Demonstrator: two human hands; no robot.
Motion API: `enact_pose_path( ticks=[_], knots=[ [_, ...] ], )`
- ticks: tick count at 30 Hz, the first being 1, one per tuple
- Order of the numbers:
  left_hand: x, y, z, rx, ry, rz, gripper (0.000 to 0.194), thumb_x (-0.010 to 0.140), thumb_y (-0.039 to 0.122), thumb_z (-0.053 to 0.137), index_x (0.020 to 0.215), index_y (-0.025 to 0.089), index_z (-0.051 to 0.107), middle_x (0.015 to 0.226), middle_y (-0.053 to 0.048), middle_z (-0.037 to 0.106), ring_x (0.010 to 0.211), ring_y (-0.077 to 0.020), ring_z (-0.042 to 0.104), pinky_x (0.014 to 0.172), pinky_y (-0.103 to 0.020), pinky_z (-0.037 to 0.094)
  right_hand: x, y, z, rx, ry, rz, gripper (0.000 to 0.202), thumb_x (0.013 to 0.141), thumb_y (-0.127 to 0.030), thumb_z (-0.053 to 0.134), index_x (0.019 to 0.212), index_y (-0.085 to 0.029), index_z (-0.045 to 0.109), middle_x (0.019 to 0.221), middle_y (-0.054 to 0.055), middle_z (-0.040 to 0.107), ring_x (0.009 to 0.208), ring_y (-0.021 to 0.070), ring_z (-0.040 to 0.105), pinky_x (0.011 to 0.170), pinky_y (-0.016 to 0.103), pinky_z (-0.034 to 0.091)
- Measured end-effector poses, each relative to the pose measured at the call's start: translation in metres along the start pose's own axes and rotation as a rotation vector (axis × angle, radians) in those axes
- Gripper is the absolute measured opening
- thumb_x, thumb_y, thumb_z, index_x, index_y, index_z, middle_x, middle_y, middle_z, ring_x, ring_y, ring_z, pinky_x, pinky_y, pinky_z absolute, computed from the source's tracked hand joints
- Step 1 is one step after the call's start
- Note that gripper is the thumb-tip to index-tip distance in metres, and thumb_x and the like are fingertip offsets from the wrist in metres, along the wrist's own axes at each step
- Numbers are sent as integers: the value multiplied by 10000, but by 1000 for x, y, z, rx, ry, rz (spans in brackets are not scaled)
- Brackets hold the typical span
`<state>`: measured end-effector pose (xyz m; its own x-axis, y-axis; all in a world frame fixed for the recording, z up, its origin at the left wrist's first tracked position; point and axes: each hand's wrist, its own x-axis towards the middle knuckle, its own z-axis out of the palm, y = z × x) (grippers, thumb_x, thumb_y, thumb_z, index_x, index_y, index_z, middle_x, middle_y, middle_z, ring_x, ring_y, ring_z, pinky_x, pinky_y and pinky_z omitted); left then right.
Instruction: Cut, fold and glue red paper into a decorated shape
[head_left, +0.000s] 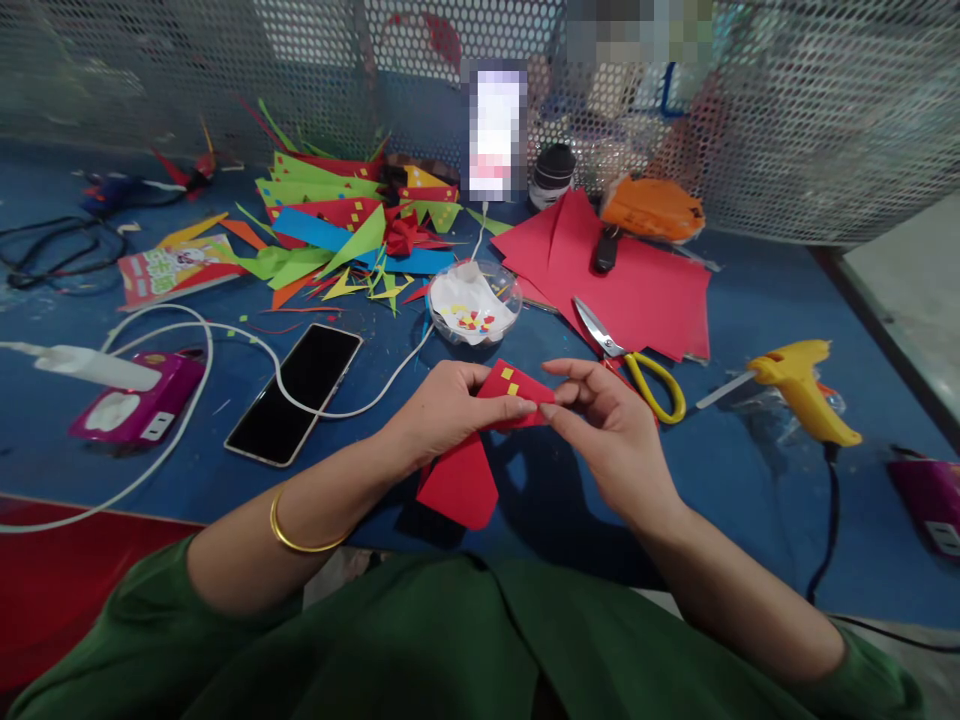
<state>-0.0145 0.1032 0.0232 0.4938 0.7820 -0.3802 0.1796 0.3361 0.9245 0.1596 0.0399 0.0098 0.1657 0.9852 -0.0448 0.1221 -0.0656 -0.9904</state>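
A folded red paper piece [459,484] with small yellow squares near its top hangs above the blue table, close to its front edge. My left hand [450,408] grips it from the left, thumb lying across the front. On the right, the thumb and fingers of my right hand [606,420] pinch the paper's right tip. Just behind the hands stands a clear bowl [507,290] lined with white paper, holding tiny yellow, red and blue bits. Scissors with yellow and red handles [654,385] lie open behind my right hand.
Red sheets [600,275] lie at the back right, a yellow glue gun [806,390] at the right. A black phone [296,395], white cable [206,340] and purple box [139,400] are on the left. Colourful paper pieces [322,215] pile up behind. A mesh screen [810,110] borders the back.
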Motion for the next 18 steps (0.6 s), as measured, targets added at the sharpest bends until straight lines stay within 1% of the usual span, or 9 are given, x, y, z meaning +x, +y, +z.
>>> enact_pose_path(
  ticks=[4, 6, 10, 13, 16, 18],
  knots=[
    [0, 0, 0, -48, 7, 4, 254, 693, 329, 836, 874, 154, 802, 831, -59, 780, 714, -143, 673, 681, -245, 501, 0, -1, 0, 9, -4, 5, 353, 782, -290, 726, 1115, -226, 624, 760, -46, 594, 726, 123, 568, 723, 303, 492],
    [-1, 0, 0, -49, 21, 2, 261, 687, 340, 839, 865, 154, 801, 823, -60, 777, 703, -144, 669, 670, -249, 499, 0, -1, 0, 13, -7, 2, 348, 787, -292, 723, 1114, -226, 623, 762, -44, 599, 722, 123, 571, 719, 303, 493],
    [-2, 1, 0, 24, 54, 0, 321, 684, 424, 825, 832, 141, 791, 773, -58, 758, 633, -143, 630, 568, -241, 440, 0, -1, 0, 6, -1, -7, 335, 789, -291, 720, 1103, -225, 627, 753, -45, 600, 717, 122, 570, 718, 303, 493],
    [-2, 2, 0, 41, 67, 10, 331, 685, 444, 813, 822, 143, 783, 746, -47, 742, 617, -135, 599, 544, -234, 406, 0, -2, 1, 12, -8, -3, 334, 790, -292, 718, 1102, -222, 624, 746, -47, 604, 717, 122, 580, 713, 300, 493],
    [-2, 5, -1, 42, 37, 17, 388, 686, 506, 801, 835, 149, 770, 752, -45, 734, 633, -143, 603, 553, -239, 414, 1, -3, 1, 40, -2, -2, 320, 788, -284, 722, 1086, -220, 625, 732, -51, 603, 695, 118, 589, 685, 289, 494],
    [-3, 9, -4, 70, 28, 18, 439, 721, 583, 752, 828, 158, 753, 703, -37, 707, 587, -139, 587, 517, -239, 393, 2, -4, -1, 60, 35, -18, 314, 789, -276, 723, 1084, -224, 629, 731, -52, 596, 684, 113, 582, 674, 282, 496]
  ],
)
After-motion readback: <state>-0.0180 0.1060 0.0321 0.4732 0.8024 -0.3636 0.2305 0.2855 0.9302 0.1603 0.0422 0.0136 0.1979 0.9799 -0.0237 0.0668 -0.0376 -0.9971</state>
